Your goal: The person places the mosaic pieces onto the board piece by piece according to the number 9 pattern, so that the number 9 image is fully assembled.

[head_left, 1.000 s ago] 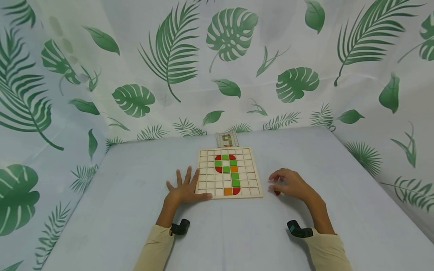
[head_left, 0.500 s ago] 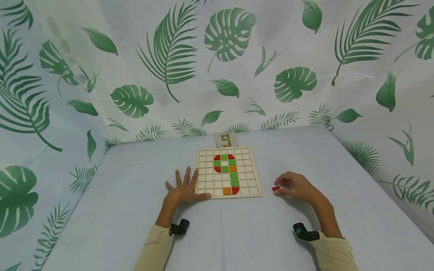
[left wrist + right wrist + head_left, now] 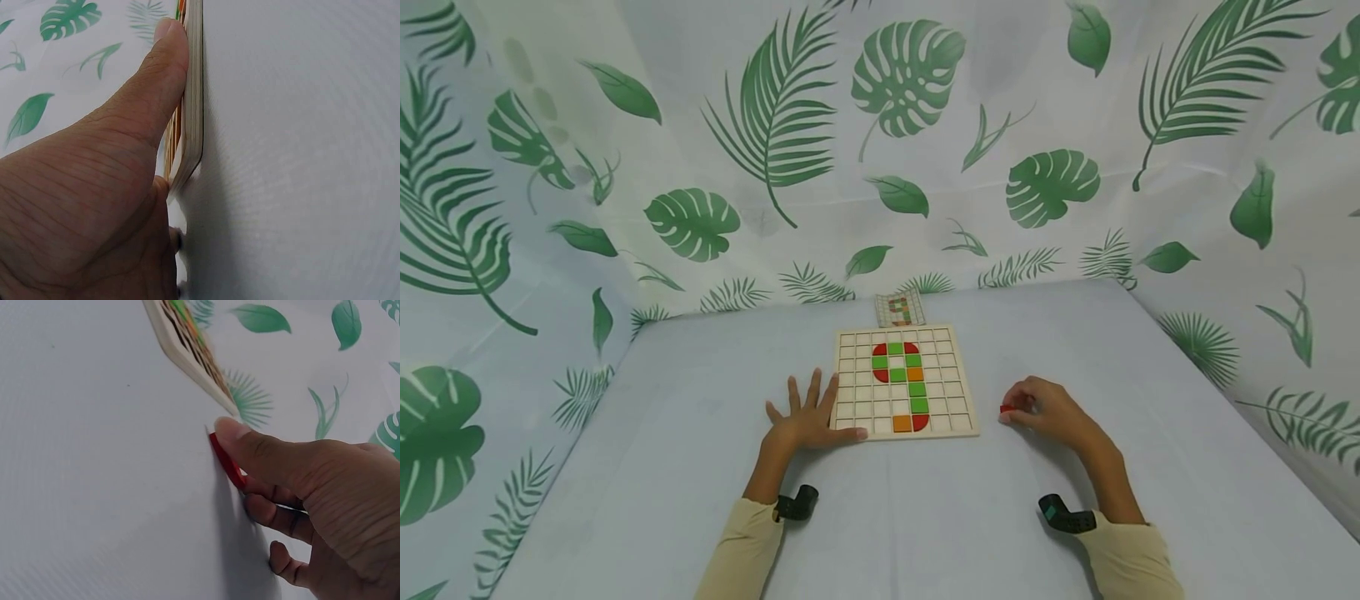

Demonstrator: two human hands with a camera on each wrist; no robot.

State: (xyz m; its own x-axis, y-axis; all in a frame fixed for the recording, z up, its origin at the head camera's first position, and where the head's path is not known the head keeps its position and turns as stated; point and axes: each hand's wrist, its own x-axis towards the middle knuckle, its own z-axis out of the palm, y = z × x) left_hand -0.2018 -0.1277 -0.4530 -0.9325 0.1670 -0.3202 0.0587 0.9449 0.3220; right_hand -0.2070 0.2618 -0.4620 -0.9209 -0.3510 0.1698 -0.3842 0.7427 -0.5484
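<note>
A square wooden grid board lies on the table, with red, green and orange tiles set in it in the shape of a 9. My left hand is spread flat at the board's near left corner. In the left wrist view its thumb rests along the board's edge. Right of the board, my right hand pinches a small red tile between thumb and fingers, close to the tabletop. Part of that tile is covered by the thumb.
Behind the board lies a small pattern card showing a similar 9. A leaf-printed cloth hangs around the back and sides of the pale table. Each wrist wears a black camera.
The right hand first drew slightly right, lifting the red tile into view in its fingers, then shifted a little left again. The left hand and the board have stayed put.
</note>
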